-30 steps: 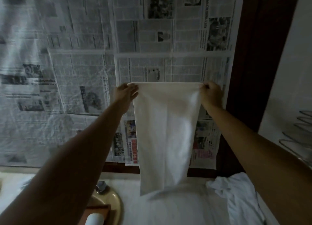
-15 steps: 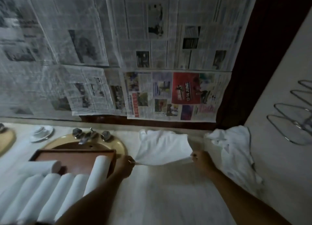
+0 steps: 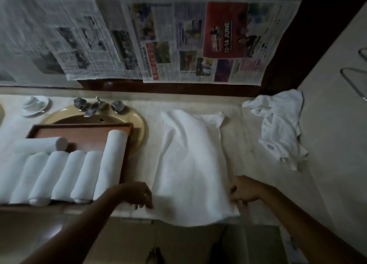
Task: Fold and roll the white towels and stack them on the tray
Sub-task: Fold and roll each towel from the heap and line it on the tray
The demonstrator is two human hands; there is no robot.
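Folded towel laid flat on table, both hands at its near corners.

The left hand and right hand, fingers curled, pinch the near edge of the white towel, which overhangs the table. Rolled towels lie in a row on the tray, left of it.

White towel, rolls, tray

Folded towel lies flat, rumpled, right of the wooden tray; white rolls lie side by side on the tray; crumpled towels farther right.
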